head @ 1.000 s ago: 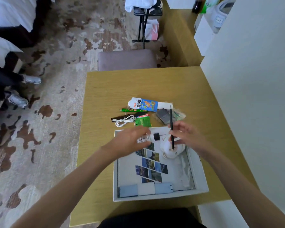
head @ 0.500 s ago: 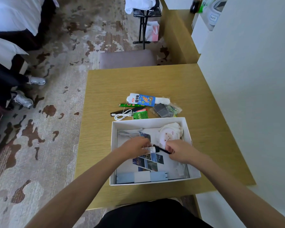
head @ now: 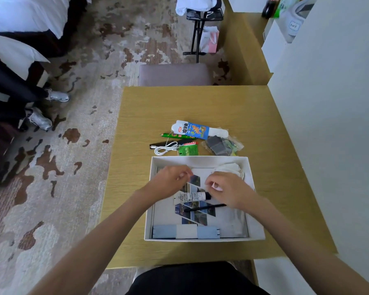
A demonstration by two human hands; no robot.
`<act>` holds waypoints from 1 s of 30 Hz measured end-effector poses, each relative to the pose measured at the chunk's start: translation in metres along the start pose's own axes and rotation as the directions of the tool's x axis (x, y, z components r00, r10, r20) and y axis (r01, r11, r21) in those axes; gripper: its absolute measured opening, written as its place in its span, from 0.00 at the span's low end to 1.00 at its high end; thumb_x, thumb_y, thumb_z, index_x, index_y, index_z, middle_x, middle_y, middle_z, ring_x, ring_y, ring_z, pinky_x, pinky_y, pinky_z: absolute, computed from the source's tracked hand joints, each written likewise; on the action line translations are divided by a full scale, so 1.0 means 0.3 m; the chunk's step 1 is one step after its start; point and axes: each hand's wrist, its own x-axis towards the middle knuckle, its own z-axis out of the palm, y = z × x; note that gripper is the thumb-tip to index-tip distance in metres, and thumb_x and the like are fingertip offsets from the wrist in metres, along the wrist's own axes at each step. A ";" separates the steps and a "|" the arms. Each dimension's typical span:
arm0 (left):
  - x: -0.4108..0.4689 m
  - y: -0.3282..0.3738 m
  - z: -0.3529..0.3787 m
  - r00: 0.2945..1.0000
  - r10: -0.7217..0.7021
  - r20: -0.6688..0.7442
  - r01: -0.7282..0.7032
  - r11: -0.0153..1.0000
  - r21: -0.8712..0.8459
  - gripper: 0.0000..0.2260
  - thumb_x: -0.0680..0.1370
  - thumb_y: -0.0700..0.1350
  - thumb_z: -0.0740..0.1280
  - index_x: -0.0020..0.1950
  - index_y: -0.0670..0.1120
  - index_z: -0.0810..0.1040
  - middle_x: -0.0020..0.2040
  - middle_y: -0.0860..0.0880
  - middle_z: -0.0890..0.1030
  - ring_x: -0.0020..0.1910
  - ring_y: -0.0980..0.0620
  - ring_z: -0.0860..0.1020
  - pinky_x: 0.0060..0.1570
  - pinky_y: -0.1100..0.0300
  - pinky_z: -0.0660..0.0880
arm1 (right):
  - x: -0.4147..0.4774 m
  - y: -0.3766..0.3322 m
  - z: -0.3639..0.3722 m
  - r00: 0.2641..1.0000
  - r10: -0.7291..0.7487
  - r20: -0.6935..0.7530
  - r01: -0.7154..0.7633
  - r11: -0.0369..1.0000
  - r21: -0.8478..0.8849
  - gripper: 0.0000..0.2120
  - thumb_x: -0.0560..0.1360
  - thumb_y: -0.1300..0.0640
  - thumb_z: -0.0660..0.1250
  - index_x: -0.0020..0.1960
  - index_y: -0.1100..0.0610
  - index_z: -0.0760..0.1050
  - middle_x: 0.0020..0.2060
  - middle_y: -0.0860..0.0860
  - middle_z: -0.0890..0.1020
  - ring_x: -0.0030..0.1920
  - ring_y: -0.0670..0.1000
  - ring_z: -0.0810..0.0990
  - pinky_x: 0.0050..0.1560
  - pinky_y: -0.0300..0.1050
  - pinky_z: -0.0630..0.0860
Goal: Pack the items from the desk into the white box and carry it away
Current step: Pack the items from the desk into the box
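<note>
Over the white box (head: 200,160), left hand (head: 170,180) and right hand (head: 228,189) hover relaxed, empty, beside a tube (head: 190,196) with illegible print.

A hotel-style bedroom: a white-sheeted bed (head: 19,15) at ten o'clock, patterned carpet (head: 51,209), a folding luggage rack (head: 197,35) (white cloth (head: 193,3) on top) at twelve.

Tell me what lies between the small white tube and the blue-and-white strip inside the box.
Head view: a black pen lies across the photo sheet between tube and strip.
</note>
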 end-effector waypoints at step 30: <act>0.594 -0.157 -0.078 0.905 0.084 0.417 -0.392 0.545 0.741 0.28 0.74 0.45 0.69 0.71 0.47 0.63 0.68 0.44 0.66 0.64 0.45 0.69 0.46 0.49 0.77 | 0.559 0.337 -0.065 0.823 0.568 0.005 -0.555 0.805 -0.209 0.32 0.65 0.41 0.72 0.59 0.59 0.67 0.54 0.59 0.75 0.52 0.61 0.77 0.39 0.47 0.68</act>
